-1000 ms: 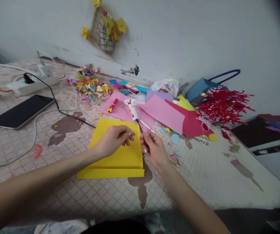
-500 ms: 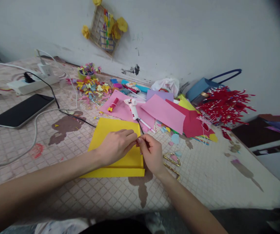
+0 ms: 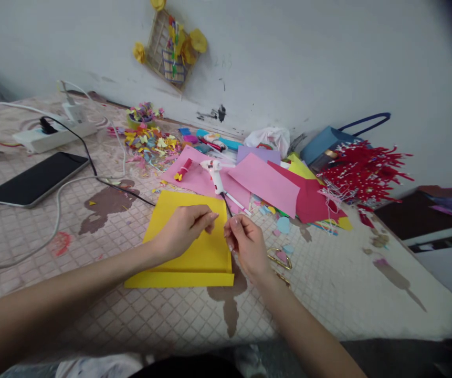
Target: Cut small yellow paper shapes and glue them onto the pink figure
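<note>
Yellow paper [image 3: 205, 257]: near strip [image 3: 180, 280] runs left-right. Left hand [image 3: 186, 228], right hand [image 3: 247, 244]: fingers curled, grip unclear.

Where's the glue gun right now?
Head view, just left of centre: the white glue gun lies on a pink sheet, right of the red roll and beyond the yellow sheet.

Colours, clock centred on plain yellow sheet [image 3: 200, 257]
Cloth [image 3: 163, 315] pale, tan lattice, brown motifs. 1 o'clock: white glue gun [image 3: 215, 178], black cable [image 3: 224, 202]. 2 to 3: pink sheet [image 3: 264, 181], red sheet [image 3: 312, 200], red bundle [image 3: 361, 170] with white specks. 10: tablet [image 3: 34, 179], black screen, grey edge. 11: multicolour scraps [image 3: 150, 142].
</note>
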The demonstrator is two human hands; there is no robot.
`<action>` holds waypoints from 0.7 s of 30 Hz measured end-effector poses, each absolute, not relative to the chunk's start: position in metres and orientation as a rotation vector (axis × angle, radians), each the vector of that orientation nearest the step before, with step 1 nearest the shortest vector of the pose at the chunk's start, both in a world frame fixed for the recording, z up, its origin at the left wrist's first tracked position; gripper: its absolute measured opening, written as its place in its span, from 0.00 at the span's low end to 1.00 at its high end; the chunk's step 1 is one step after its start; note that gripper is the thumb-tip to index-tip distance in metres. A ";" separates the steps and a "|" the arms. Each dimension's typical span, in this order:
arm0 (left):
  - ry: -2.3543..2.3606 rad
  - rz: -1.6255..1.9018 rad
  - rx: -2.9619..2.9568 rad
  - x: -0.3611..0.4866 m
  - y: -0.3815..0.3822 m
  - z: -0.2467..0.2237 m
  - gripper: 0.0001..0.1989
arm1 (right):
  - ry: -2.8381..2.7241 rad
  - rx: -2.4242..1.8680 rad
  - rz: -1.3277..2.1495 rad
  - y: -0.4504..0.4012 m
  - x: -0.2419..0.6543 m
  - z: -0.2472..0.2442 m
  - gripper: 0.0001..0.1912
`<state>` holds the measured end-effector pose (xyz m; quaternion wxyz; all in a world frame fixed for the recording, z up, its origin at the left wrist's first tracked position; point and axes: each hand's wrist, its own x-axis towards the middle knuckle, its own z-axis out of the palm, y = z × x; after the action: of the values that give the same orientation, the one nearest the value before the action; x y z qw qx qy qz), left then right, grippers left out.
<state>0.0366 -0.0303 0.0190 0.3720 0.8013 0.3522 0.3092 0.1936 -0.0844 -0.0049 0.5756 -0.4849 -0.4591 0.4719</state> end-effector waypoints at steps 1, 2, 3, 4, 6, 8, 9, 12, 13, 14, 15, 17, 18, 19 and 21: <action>0.879 0.778 1.995 0.037 -0.030 0.019 0.12 | -1.089 -1.136 1.104 -0.085 0.193 -0.005 0.13; 0.863 0.765 1.948 0.037 -0.029 0.018 0.10 | -1.105 -1.139 1.095 -0.085 0.192 -0.005 0.13; 0.853 0.755 1.915 0.037 -0.029 0.018 0.08 | -1.125 -1.144 1.082 -0.085 0.191 -0.004 0.13; 0.846 0.753 1.902 0.038 -0.030 0.017 0.08 | -1.149 -1.151 1.064 -0.085 0.191 -0.004 0.13; 0.834 0.762 1.943 0.038 -0.031 0.017 0.08 | -1.208 -1.171 1.026 -0.085 0.191 -0.004 0.13; 0.821 0.796 2.056 0.037 -0.032 0.017 0.08 | -1.268 -1.187 0.985 -0.084 0.192 -0.005 0.13; 0.812 0.819 2.132 0.037 -0.033 0.018 0.08 | -1.295 -1.195 0.964 -0.084 0.192 -0.005 0.13; 0.757 0.848 2.413 0.035 -0.035 0.017 0.10 | -1.360 -1.230 0.892 -0.085 0.190 -0.007 0.14; 0.733 0.834 2.515 0.035 -0.035 0.017 0.10 | -1.380 -1.243 0.872 -0.085 0.190 -0.007 0.14; 0.712 0.814 2.608 0.035 -0.035 0.016 0.10 | -1.397 -1.255 0.854 -0.086 0.189 -0.007 0.14; 0.702 0.799 2.681 0.034 -0.034 0.017 0.11 | -1.410 -1.268 0.835 -0.086 0.190 -0.007 0.14; 0.735 0.808 2.752 0.032 -0.030 0.018 0.11 | -1.415 -1.306 0.755 -0.085 0.193 -0.005 0.14; 0.784 0.834 2.757 0.030 -0.025 0.019 0.11 | -1.411 -1.335 0.677 -0.084 0.198 -0.003 0.15; 0.852 0.866 2.755 0.027 -0.020 0.021 0.11 | -1.401 -1.372 0.574 -0.082 0.204 0.000 0.15; 1.030 0.905 2.749 0.018 -0.005 0.025 0.09 | -1.405 -1.468 0.315 -0.075 0.223 0.004 0.16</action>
<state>0.0185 -0.0046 0.0252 0.0349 0.8943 0.3351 0.2945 0.2227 -0.0751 0.0045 0.5165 -0.6112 -0.5852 0.1310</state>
